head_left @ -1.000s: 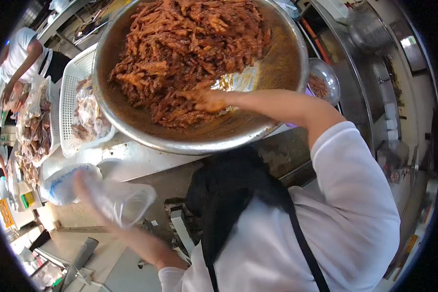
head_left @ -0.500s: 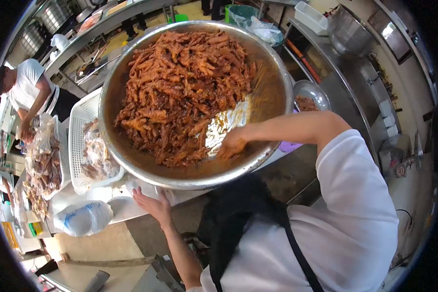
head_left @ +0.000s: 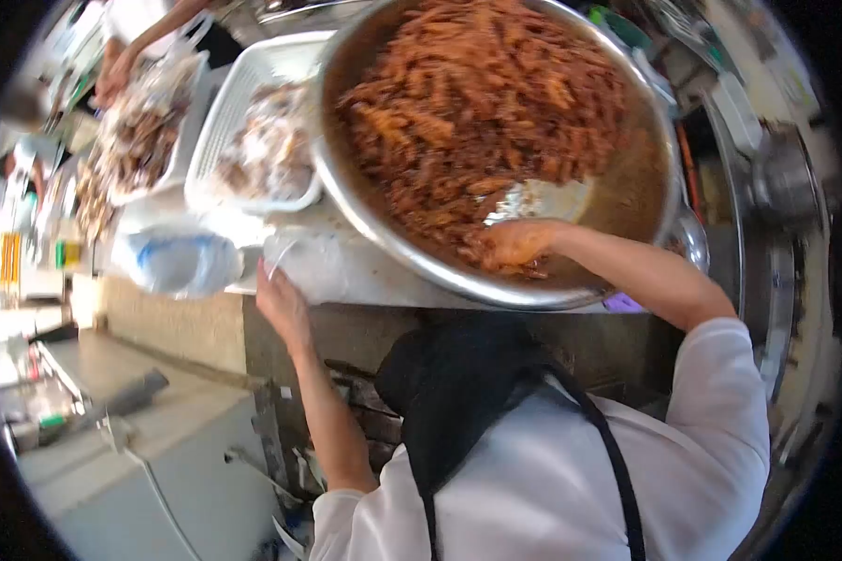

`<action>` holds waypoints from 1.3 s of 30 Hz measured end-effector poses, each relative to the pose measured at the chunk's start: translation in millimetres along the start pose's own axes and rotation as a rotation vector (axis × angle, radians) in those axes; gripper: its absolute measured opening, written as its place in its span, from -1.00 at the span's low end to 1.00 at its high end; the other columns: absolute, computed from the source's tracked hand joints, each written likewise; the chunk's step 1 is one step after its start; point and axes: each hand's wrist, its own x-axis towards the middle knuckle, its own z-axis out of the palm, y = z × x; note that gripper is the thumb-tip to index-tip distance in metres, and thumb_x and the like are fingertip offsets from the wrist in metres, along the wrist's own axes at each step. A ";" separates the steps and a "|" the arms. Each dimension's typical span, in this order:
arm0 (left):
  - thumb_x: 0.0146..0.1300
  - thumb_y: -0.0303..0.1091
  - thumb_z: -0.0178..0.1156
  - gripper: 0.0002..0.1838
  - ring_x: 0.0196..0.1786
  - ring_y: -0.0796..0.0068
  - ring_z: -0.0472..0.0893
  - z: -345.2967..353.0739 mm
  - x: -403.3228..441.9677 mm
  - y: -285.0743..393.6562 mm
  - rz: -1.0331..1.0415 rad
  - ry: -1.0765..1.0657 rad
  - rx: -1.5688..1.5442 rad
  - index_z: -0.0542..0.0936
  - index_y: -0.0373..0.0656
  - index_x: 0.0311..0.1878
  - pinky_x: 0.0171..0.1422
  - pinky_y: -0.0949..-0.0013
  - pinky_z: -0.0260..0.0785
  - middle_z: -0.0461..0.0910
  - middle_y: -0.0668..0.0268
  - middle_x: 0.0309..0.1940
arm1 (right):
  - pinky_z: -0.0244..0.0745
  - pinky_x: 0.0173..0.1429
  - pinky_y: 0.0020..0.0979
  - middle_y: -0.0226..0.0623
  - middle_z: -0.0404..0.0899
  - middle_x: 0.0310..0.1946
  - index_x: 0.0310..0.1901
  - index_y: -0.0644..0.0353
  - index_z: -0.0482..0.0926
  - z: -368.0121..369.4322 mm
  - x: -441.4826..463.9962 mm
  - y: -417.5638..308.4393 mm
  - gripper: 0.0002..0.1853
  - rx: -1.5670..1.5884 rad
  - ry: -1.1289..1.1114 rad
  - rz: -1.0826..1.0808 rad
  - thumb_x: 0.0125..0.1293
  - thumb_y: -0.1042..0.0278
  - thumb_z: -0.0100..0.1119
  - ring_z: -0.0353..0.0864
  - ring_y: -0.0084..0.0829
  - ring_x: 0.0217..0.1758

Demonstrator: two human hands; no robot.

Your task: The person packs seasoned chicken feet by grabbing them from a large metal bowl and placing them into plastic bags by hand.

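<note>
A big metal basin point(head_left: 421, 266) holds a heap of reddish-brown, sauced chicken feet point(head_left: 486, 93). My right hand point(head_left: 519, 245) is down inside the basin at its near side, with its fingers curled among the chicken feet; the fingertips are partly hidden. At the counter's front edge, left of the basin, my left hand point(head_left: 283, 304) pinches what looks like a clear plastic bag point(head_left: 313, 266); blur softens its outline. A clear bag with blue print point(head_left: 180, 260) lies on the counter just left of that hand.
A white perforated crate point(head_left: 206, 178) with bagged food stands left of the basin. Beyond it, a co-worker's hands point(head_left: 112, 79) are over another crate of brownish pieces point(head_left: 145, 140). A metal bowl point(head_left: 784, 178) is at the right; a white appliance point(head_left: 150, 449) stands lower left.
The view has swung left and down. My left hand has gone from open beside the counter to pinching the clear plastic. My right hand has pushed into the edge of the chicken feet heap.
</note>
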 end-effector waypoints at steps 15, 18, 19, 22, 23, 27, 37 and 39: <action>0.37 -0.48 -0.03 -0.66 -0.29 0.33 0.59 -49.8 28.3 18.3 0.202 0.066 -0.099 0.43 -0.38 0.16 -0.12 0.26 0.44 0.62 0.03 -0.30 | 0.26 -0.62 -0.41 -0.22 0.48 -0.57 -0.38 0.27 0.51 -5.3 183.3 -282.7 -0.78 1.094 0.108 -0.288 0.29 0.31 0.00 0.49 -0.43 -0.53; 0.39 -0.42 -0.05 -0.66 -0.35 0.40 0.60 -36.8 50.6 46.3 0.155 0.001 -0.212 0.47 -0.35 0.15 -0.27 0.32 0.47 0.63 0.05 -0.25 | 0.42 -0.48 -0.35 -0.16 0.59 -0.39 -0.23 0.32 0.55 -22.1 154.8 -267.6 -0.77 0.857 0.276 -0.375 0.26 0.29 0.07 0.58 -0.39 -0.37; 0.39 -0.39 -0.06 -0.66 -0.36 0.43 0.60 -33.8 74.2 45.9 0.266 0.022 0.048 0.49 -0.34 0.14 -0.35 0.35 0.48 0.63 0.04 -0.22 | 0.45 -0.43 -0.33 -0.17 0.60 -0.37 -0.22 0.31 0.56 -26.2 138.6 -257.5 -0.76 0.958 0.363 -0.492 0.26 0.28 0.08 0.59 -0.38 -0.35; 0.40 -0.38 -0.12 -0.64 -0.43 0.48 0.58 -36.9 149.4 29.2 0.365 0.115 0.110 0.51 -0.29 0.13 -0.46 0.41 0.43 0.64 0.10 -0.22 | 0.51 -0.20 -0.32 -0.18 0.63 -0.31 -0.20 0.26 0.59 -48.7 98.5 -204.6 -0.78 0.495 1.043 -0.718 0.25 0.30 0.09 0.61 -0.34 -0.30; 0.39 -0.39 -0.12 -0.64 -0.46 0.49 0.57 -54.5 164.8 61.1 0.287 0.126 0.115 0.51 -0.28 0.15 -0.45 0.41 0.42 0.64 0.12 -0.23 | 0.50 -0.14 -0.32 -0.12 0.63 -0.30 -0.23 0.26 0.60 -61.8 80.4 -182.8 -0.81 0.452 1.111 -0.594 0.24 0.34 0.09 0.62 -0.34 -0.26; 0.37 -0.38 -0.06 -0.64 -0.55 0.57 0.47 -80.7 195.2 109.1 0.213 0.242 -0.080 0.49 -0.24 0.18 -0.47 0.42 0.37 0.64 0.18 -0.35 | 0.49 -0.03 -0.14 -0.02 0.48 -0.15 -0.09 0.31 0.48 -88.9 65.4 -71.1 -0.73 -0.100 1.266 -0.140 0.13 0.52 0.11 0.52 -0.06 -0.14; 0.35 -0.24 0.00 -0.68 -0.04 0.29 0.56 -126.1 155.0 98.6 0.385 0.506 0.014 0.62 -0.27 -0.06 0.11 0.27 0.41 0.62 0.17 -0.10 | 0.36 0.20 -0.02 0.15 0.37 0.04 0.09 0.36 0.32 -63.6 73.6 -34.1 -0.59 -0.209 0.936 -0.059 0.19 0.49 0.06 0.39 0.12 0.11; 0.34 -0.19 0.10 -0.64 0.08 0.24 0.52 -151.8 164.0 68.5 0.617 0.794 0.402 0.60 -0.27 0.00 0.21 0.18 0.36 0.59 0.14 0.00 | 0.43 0.12 -0.06 0.13 0.43 -0.06 -0.01 0.38 0.42 -73.9 54.4 -19.2 -0.69 -0.024 0.803 -0.058 0.23 0.44 0.09 0.46 0.08 0.03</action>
